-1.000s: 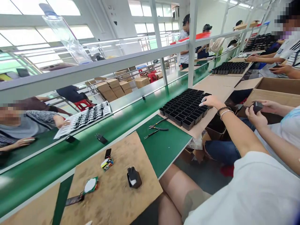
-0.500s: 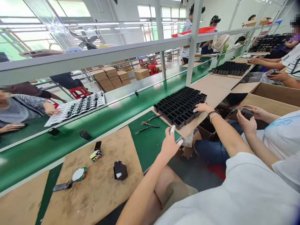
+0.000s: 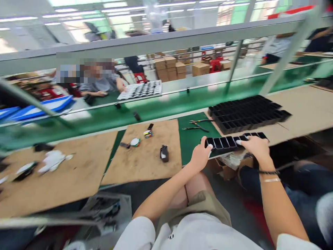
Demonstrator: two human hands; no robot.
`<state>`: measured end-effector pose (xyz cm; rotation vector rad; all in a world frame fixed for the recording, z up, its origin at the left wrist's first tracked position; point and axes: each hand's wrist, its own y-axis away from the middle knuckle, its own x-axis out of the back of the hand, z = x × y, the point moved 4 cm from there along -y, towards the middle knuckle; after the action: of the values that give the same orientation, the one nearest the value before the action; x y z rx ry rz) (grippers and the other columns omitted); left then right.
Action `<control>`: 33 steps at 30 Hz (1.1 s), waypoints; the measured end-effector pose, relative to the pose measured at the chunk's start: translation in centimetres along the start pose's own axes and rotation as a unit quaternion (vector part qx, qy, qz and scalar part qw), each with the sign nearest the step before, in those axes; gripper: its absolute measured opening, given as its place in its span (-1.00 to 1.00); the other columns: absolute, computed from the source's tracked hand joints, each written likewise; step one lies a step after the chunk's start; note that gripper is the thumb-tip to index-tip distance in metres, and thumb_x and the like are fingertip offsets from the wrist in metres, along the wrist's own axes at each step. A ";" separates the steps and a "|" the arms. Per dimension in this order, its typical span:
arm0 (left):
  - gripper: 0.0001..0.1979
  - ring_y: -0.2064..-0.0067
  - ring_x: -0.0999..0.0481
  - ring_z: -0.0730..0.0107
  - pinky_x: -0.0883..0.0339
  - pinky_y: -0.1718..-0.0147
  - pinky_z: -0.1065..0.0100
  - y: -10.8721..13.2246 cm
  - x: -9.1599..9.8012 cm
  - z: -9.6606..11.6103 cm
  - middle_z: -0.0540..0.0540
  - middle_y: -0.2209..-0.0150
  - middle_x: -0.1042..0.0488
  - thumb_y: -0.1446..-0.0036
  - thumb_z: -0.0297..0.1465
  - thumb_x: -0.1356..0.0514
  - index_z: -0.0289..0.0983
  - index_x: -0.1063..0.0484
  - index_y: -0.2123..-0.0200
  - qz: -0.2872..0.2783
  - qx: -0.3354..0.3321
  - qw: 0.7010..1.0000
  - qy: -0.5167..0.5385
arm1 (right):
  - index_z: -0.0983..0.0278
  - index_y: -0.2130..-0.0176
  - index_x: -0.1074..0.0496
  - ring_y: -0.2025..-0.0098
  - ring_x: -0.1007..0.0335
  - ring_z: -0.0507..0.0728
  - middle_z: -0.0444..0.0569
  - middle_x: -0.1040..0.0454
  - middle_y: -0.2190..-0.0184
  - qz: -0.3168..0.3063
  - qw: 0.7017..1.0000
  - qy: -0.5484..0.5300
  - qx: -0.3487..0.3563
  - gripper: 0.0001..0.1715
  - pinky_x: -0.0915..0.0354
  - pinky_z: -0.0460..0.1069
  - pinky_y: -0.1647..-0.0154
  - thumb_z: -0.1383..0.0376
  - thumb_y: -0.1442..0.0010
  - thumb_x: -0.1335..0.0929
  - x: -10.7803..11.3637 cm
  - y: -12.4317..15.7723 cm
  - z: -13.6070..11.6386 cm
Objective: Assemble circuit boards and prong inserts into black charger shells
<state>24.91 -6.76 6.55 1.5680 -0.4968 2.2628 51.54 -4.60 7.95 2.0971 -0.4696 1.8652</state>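
Both my hands grip a row of black open-topped boxes [image 3: 229, 142] at the near edge of the bench. My left hand [image 3: 201, 156] holds its left end with the thumb over the first box. My right hand [image 3: 256, 147] is curled over its right end, fingertips on the rims. Behind the row sits a large block of the same black boxes [image 3: 247, 111] on the brown board. Pliers and tweezers [image 3: 197, 125] lie on the green mat just left of that block.
A green conveyor belt [image 3: 104, 116] runs across behind the bench. On the brown board [image 3: 145, 156] lie a small black part [image 3: 163, 153], a round white piece [image 3: 134, 141] and small coloured bits [image 3: 148, 133]. A person [image 3: 99, 85] sits opposite beside a white tray [image 3: 142, 89]. Cardboard boxes [image 3: 168, 67] are stacked beyond.
The view has swung left and down. My right hand has pulled a row of black boxes off the block to the bench edge, and my left hand has come up and taken its left end.
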 end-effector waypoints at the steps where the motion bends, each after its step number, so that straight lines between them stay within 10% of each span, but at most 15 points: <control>1: -0.77 0.06 -0.64 0.16 -0.54 0.02 0.10 1.2 1.2 -1.2 -0.32 -0.46 -0.13 -0.31 -0.53 -0.11 -0.25 -0.49 0.04 0.012 -0.001 1.000 -0.015 | 0.38 0.04 -0.62 -0.07 -0.49 0.54 0.38 -0.63 0.07 0.011 1.000 -0.004 -0.011 -0.39 -0.29 0.26 0.01 -0.03 -0.18 -0.37 0.2 0.9 -1.3; 6: -0.77 0.01 -0.61 0.16 -0.54 0.01 0.13 8.3 9.1 -7.9 -0.28 -0.37 -0.27 -0.34 -0.45 -0.12 -0.20 -0.52 0.02 0.190 0.061 0.978 -0.067 | 0.45 -0.01 -0.60 -0.14 -0.40 0.47 0.35 -0.58 -0.01 0.136 0.978 -0.066 0.143 -0.39 -0.20 0.27 -0.21 0.04 -0.15 -0.40 6.2 3.5 -14.0; 11: -0.73 -0.08 -0.59 0.00 -0.52 -0.02 0.05 16.5 15.3 -15.7 -0.35 -0.36 -0.18 -0.39 -0.36 -0.08 -0.23 -0.50 -0.04 0.344 0.253 0.900 -0.091 | 0.40 0.07 -0.64 -0.19 -0.21 0.55 0.23 -0.57 0.07 0.153 0.901 -0.135 0.383 -0.38 -0.26 0.25 -0.12 -0.02 -0.07 -0.45 12.1 6.5 -35.8; 17: -0.67 0.04 -0.65 -0.08 -0.49 0.00 -0.07 24.4 15.7 -24.2 -0.47 -0.37 -0.08 -0.42 -0.32 -0.01 -0.31 -0.48 -0.05 0.310 0.516 0.792 -0.103 | 0.45 0.02 -0.59 -0.28 -0.21 0.50 0.28 -0.58 0.00 -0.040 0.798 -0.065 0.598 -0.46 -0.34 0.18 -0.13 0.08 -0.17 -0.47 6.5 14.3 -57.8; 25: -0.70 0.27 -0.68 0.03 -0.52 0.16 -0.05 25.1 11.3 -27.1 -0.53 -0.29 -0.22 -0.39 -0.38 -0.03 -0.32 -0.51 -0.02 0.241 0.554 0.794 -0.066 | 0.31 -0.12 -0.45 -0.08 -0.50 0.22 0.08 -0.50 -0.11 -0.145 0.755 0.025 0.639 -0.57 -0.48 0.22 -0.10 0.11 -0.38 -0.40 -4.6 15.2 -61.2; 33: -0.41 0.00 -0.64 -0.03 -0.52 0.02 0.00 23.5 9.3 -26.2 -0.43 -0.35 -0.20 -0.27 -0.43 -0.21 -0.23 -0.20 -0.35 0.265 0.479 0.835 0.050 | 0.29 -0.09 -0.47 0.00 -0.53 0.17 0.05 -0.58 -0.05 -0.201 0.742 -0.029 0.638 -0.64 -0.42 0.10 -0.10 0.17 -0.39 -0.34 -4.9 6.3 -57.7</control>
<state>-10.60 -14.46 4.61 1.8384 0.3936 3.3035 -3.49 14.55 9.75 2.5444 1.6121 1.9818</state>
